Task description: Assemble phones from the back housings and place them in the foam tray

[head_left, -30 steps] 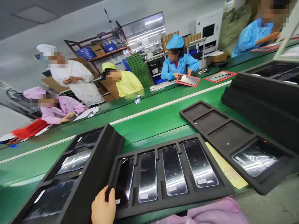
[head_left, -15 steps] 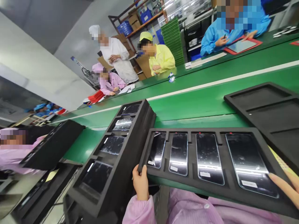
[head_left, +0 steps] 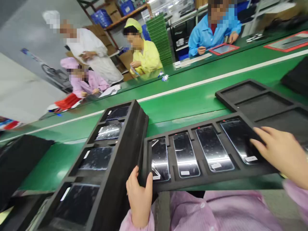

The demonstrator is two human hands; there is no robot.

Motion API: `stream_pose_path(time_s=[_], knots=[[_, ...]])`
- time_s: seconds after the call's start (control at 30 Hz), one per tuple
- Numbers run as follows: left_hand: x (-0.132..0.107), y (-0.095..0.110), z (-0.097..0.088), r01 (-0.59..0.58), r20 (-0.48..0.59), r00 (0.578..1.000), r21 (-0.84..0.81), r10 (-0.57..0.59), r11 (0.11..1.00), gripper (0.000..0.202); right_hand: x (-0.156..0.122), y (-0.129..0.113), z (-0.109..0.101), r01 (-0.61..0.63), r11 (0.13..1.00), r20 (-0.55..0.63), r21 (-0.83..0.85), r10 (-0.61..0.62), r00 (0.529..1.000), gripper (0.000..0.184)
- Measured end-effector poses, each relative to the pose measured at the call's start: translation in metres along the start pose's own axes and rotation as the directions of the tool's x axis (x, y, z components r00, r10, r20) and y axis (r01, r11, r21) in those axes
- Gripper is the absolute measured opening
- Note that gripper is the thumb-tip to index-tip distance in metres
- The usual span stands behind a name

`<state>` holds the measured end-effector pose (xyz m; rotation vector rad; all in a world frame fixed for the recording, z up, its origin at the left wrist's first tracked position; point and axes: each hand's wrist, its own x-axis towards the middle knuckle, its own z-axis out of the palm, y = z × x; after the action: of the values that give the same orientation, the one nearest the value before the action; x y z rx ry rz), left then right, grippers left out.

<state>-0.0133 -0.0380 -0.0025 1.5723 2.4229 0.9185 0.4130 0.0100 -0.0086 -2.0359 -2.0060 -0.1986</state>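
A black foam tray [head_left: 207, 179] holding several glossy phone screens [head_left: 184, 154] lies in front of me at the near edge of the green conveyor belt [head_left: 183, 106]. My left hand [head_left: 139, 199] grips the tray's near left corner, thumb on top. My right hand [head_left: 282, 154] rests over the tray's right end, fingers curled over the rightmost screen [head_left: 237, 138] and the tray's edge. Both my sleeves are pink.
A tall stack of black foam trays [head_left: 113, 160] with screens stands just left of my tray. An empty-pocketed black tray [head_left: 260, 99] lies to the right. Several people in pink, white, yellow and blue coats work along the belt's far side.
My right hand has come in from the lower right and settled on the tray's right end. The view has swung; my left hand keeps its hold on the corner.
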Motion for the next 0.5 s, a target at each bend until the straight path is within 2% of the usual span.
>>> stream_pose_path(time_s=[0.03, 0.1, 0.13, 0.17, 0.27, 0.33, 0.4, 0.5], knots=[[0.01, 0.012, 0.007, -0.108, 0.038, 0.994, 0.039, 0.107, 0.993, 0.057, 0.007, -0.019, -0.006, 0.1, 0.992, 0.023, -0.072, -0.099, 0.995, 0.037], [0.027, 0.041, 0.024, -0.3, 0.278, 0.929, 0.18, 0.245, 0.937, 0.05, 0.018, -0.048, -0.006, 0.138, 0.984, 0.063, -0.114, -0.131, 0.989, 0.03], [0.034, 0.055, 0.032, -0.362, 0.393, 0.887, 0.27, 0.241, 0.892, 0.051, 0.022, -0.056, -0.004, 0.138, 0.981, 0.074, -0.134, -0.129, 0.989, 0.032], [0.038, 0.067, 0.039, -0.388, 0.443, 0.867, 0.314, 0.228, 0.867, 0.052, 0.024, -0.062, 0.0, 0.127, 0.981, 0.08, -0.144, -0.117, 0.99, 0.033], [0.046, 0.09, 0.045, -0.391, 0.49, 0.854, 0.384, 0.174, 0.837, 0.049, 0.028, -0.06, 0.006, 0.104, 0.985, 0.071, -0.137, -0.095, 0.993, 0.028], [0.052, 0.092, 0.035, -0.383, 0.516, 0.846, 0.406, 0.138, 0.829, 0.044, 0.029, -0.049, 0.002, 0.086, 0.991, 0.045, -0.099, -0.082, 0.996, 0.017], [0.061, 0.085, 0.018, -0.352, 0.522, 0.849, 0.443, 0.082, 0.824, 0.046, 0.03, -0.032, -0.006, 0.05, 0.998, -0.002, -0.047, -0.05, 0.999, 0.014], [0.078, 0.061, -0.007, -0.205, 0.458, 0.888, 0.463, -0.035, 0.863, 0.054, 0.036, -0.002, -0.018, -0.006, 0.996, -0.125, 0.087, 0.017, 0.992, 0.016]])
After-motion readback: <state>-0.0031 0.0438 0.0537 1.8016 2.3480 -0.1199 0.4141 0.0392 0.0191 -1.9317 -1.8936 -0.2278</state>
